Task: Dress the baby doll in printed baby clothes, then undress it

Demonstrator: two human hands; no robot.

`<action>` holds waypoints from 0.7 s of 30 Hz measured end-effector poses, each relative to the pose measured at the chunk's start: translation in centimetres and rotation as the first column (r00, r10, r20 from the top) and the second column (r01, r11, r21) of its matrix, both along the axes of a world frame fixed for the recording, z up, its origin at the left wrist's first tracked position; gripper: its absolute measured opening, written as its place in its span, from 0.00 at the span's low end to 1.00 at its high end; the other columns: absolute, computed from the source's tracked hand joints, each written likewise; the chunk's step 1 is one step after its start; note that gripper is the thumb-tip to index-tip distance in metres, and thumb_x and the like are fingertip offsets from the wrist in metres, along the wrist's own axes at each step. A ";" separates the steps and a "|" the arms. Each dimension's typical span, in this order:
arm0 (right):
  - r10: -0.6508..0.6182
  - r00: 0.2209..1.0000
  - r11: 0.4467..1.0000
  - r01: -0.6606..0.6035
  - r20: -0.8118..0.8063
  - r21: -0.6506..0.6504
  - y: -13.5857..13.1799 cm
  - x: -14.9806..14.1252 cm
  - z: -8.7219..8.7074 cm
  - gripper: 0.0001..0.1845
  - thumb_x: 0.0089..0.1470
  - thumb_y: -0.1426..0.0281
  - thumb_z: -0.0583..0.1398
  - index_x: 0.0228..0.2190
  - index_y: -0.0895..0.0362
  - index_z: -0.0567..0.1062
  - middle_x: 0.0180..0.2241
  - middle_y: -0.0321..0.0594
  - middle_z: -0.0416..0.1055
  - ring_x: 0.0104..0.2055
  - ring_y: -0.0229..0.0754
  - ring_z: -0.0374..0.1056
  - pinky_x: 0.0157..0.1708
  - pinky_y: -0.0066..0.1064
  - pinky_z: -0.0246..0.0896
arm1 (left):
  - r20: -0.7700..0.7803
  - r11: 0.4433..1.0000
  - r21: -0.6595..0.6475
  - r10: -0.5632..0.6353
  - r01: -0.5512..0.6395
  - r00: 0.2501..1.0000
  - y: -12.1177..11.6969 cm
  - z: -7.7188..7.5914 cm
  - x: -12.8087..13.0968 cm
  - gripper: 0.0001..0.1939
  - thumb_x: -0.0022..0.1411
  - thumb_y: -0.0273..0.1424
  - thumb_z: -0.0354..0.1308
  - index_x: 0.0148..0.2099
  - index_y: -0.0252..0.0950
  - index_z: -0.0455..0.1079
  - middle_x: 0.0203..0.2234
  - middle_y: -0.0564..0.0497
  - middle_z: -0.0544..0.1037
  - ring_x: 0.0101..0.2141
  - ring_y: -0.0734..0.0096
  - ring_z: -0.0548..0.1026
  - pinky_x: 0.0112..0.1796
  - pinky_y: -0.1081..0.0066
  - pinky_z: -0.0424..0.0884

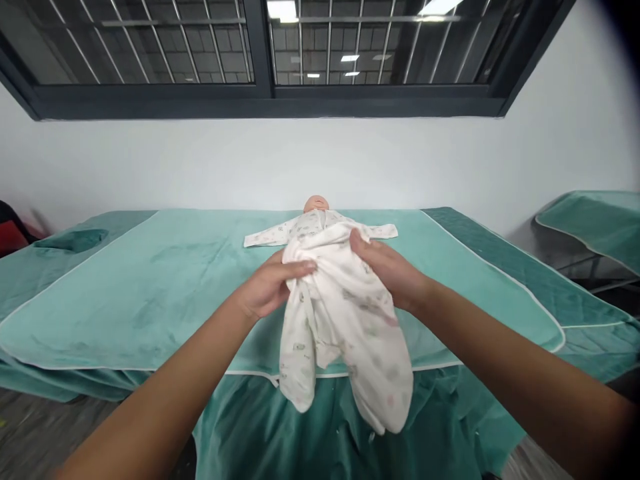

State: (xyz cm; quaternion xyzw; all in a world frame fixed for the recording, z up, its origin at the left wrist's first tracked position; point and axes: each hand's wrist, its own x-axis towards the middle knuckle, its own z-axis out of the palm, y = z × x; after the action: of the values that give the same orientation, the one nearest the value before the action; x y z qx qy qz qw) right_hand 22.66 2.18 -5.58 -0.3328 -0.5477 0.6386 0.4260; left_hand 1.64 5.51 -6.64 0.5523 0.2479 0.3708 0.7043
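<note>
Between my two hands hangs a pair of white printed baby pants, with the two footed legs dangling past the near edge of the bed. My left hand grips the cloth near the top, its thumb across the front. My right hand pinches the other side, thumb at the upper edge and fingers hidden behind the fabric. Just beyond lies a baby doll on its back, its head toward the wall. A white printed long-sleeved top covers it, sleeves spread out. The pants hide its lower body.
A light green cover with white piping spreads over the treatment bed. At the bed's left end is a face hole. Behind stands a white wall below a barred window. Another green-covered surface is at right.
</note>
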 end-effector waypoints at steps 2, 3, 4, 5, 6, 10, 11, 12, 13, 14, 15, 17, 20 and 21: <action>0.196 0.977 0.979 -0.190 0.081 -0.072 0.0 0.1 -1.3 0.27 0.51 0.49 0.65 0.42 0.58 0.79 0.35 0.43 0.79 0.36 0.46 0.75 0.39 0.36 0.70 | 0.091 0.995 -0.043 0.093 -0.089 0.991 0.3 -1.1 0.1 0.25 0.55 0.35 0.66 0.55 0.35 0.73 0.44 0.42 0.81 0.44 0.54 0.79 0.47 0.60 0.73; 0.297 0.948 0.953 -0.286 0.114 -0.100 -0.1 0.1 -2.1 0.26 0.49 0.51 0.67 0.42 0.58 0.79 0.36 0.42 0.79 0.38 0.45 0.75 0.41 0.37 0.69 | 0.091 0.993 -0.070 0.102 -0.096 0.991 0.4 -1.7 0.1 0.25 0.55 0.35 0.66 0.55 0.35 0.73 0.43 0.42 0.82 0.43 0.54 0.80 0.47 0.61 0.73; 0.374 0.918 0.926 -0.361 0.130 -0.114 -0.3 0.0 -2.8 0.24 0.48 0.54 0.69 0.41 0.58 0.79 0.37 0.41 0.78 0.40 0.45 0.74 0.44 0.38 0.68 | 0.065 0.992 -0.100 0.089 -0.082 0.994 0.2 -2.5 0.0 0.25 0.55 0.36 0.66 0.55 0.34 0.73 0.42 0.42 0.82 0.42 0.54 0.80 0.46 0.61 0.73; 0.414 0.901 0.909 -0.402 0.126 -0.114 -0.6 0.0 -3.5 0.23 0.48 0.56 0.69 0.40 0.59 0.80 0.38 0.41 0.78 0.41 0.45 0.74 0.46 0.38 0.67 | 0.018 0.990 -0.131 0.061 -0.058 0.998 -0.1 -3.4 -0.1 0.25 0.55 0.37 0.67 0.54 0.34 0.73 0.40 0.42 0.82 0.41 0.55 0.80 0.45 0.61 0.73; 0.413 0.906 0.909 -0.402 0.097 -0.111 -0.8 -0.1 -4.3 0.21 0.49 0.57 0.69 0.40 0.59 0.79 0.38 0.41 0.78 0.42 0.44 0.74 0.47 0.38 0.67 | -0.039 0.986 -0.164 0.023 -0.029 0.999 -0.5 -4.3 -0.4 0.24 0.55 0.38 0.67 0.53 0.34 0.74 0.39 0.43 0.82 0.40 0.56 0.80 0.44 0.62 0.73; 0.125 0.986 0.963 -0.147 -0.111 -0.224 -2.3 0.1 -7.0 0.22 0.54 0.53 0.65 0.40 0.59 0.79 0.36 0.42 0.78 0.36 0.41 0.74 0.41 0.33 0.68 | -0.244 0.923 -0.299 -0.318 0.241 0.916 -3.1 -7.7 -1.8 0.20 0.54 0.42 0.68 0.45 0.35 0.78 0.26 0.49 0.80 0.28 0.65 0.76 0.35 0.68 0.71; 0.066 0.989 0.957 -0.101 -0.135 -0.272 -2.7 0.3 -7.7 0.22 0.54 0.53 0.64 0.40 0.59 0.78 0.35 0.43 0.78 0.35 0.41 0.74 0.39 0.33 0.68 | -0.244 0.879 -0.329 -0.433 0.346 0.868 -3.6 -8.3 -2.2 0.20 0.53 0.44 0.68 0.43 0.35 0.78 0.22 0.50 0.77 0.24 0.68 0.73 0.31 0.69 0.69; 0.045 0.989 0.948 -0.087 -0.140 -0.307 -3.1 0.4 -8.3 0.22 0.54 0.53 0.65 0.40 0.59 0.78 0.35 0.43 0.78 0.35 0.42 0.74 0.39 0.34 0.68 | -0.233 0.833 -0.346 -0.523 0.433 0.820 -4.0 -8.8 -2.5 0.20 0.53 0.45 0.68 0.40 0.34 0.79 0.18 0.52 0.74 0.21 0.70 0.70 0.28 0.69 0.66; 0.061 0.989 0.939 -0.102 -0.134 -0.329 -3.6 0.5 -8.9 0.22 0.54 0.53 0.65 0.40 0.59 0.78 0.35 0.44 0.78 0.35 0.43 0.74 0.40 0.34 0.68 | -0.222 0.802 -0.351 -0.573 0.484 0.789 -4.3 -9.2 -2.7 0.20 0.52 0.46 0.68 0.39 0.34 0.79 0.15 0.53 0.71 0.19 0.72 0.66 0.25 0.70 0.63; 0.098 0.987 0.933 -0.136 -0.128 -0.334 -4.1 0.6 -9.5 0.21 0.53 0.54 0.65 0.39 0.59 0.78 0.36 0.44 0.78 0.36 0.43 0.74 0.41 0.35 0.68 | -0.215 0.790 -0.353 -0.589 0.501 0.779 -4.5 -9.5 -2.9 0.21 0.52 0.46 0.68 0.39 0.34 0.79 0.15 0.55 0.69 0.18 0.74 0.64 0.24 0.71 0.61; 0.137 0.983 0.930 -0.170 -0.123 -0.326 -4.6 0.5 -10.0 0.20 0.53 0.55 0.66 0.38 0.59 0.78 0.36 0.44 0.78 0.37 0.44 0.74 0.43 0.36 0.67 | -0.218 0.797 -0.354 -0.579 0.490 0.786 -4.6 -9.6 -2.8 0.20 0.52 0.46 0.69 0.40 0.35 0.79 0.16 0.55 0.69 0.18 0.75 0.64 0.23 0.72 0.59; 0.176 0.975 0.930 -0.210 -0.138 -0.301 -5.4 0.2 -10.7 0.18 0.54 0.55 0.65 0.35 0.58 0.78 0.36 0.44 0.78 0.37 0.43 0.74 0.44 0.36 0.66 | -0.247 0.821 -0.351 -0.545 0.450 0.801 -4.7 -9.8 -2.4 0.21 0.49 0.42 0.71 0.43 0.37 0.78 0.22 0.55 0.72 0.22 0.75 0.66 0.24 0.74 0.61; 0.104 0.982 0.940 -0.148 -0.158 -0.307 -5.8 -0.2 -11.3 0.17 0.57 0.55 0.63 0.35 0.57 0.78 0.34 0.42 0.77 0.36 0.42 0.73 0.41 0.34 0.66 | -0.283 0.847 -0.328 -0.511 0.419 0.812 -5.1 -10.1 -1.1 0.22 0.43 0.38 0.74 0.42 0.37 0.78 0.31 0.54 0.76 0.31 0.71 0.71 0.33 0.72 0.67; 0.076 0.986 0.943 -0.119 -0.147 -0.310 -5.8 -0.2 -11.4 0.17 0.57 0.55 0.63 0.37 0.57 0.78 0.34 0.42 0.77 0.35 0.41 0.73 0.40 0.34 0.66 | -0.276 0.868 -0.319 -0.469 0.380 0.839 -5.4 -10.2 -0.6 0.21 0.44 0.37 0.74 0.41 0.37 0.77 0.32 0.53 0.77 0.33 0.70 0.72 0.36 0.71 0.68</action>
State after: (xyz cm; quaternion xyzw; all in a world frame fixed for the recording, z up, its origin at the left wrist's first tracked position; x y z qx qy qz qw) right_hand 22.43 -3.62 -17.02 -0.3261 -0.4241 0.7595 0.3703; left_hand 1.09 0.13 -16.82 0.5560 0.2823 0.0672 0.7789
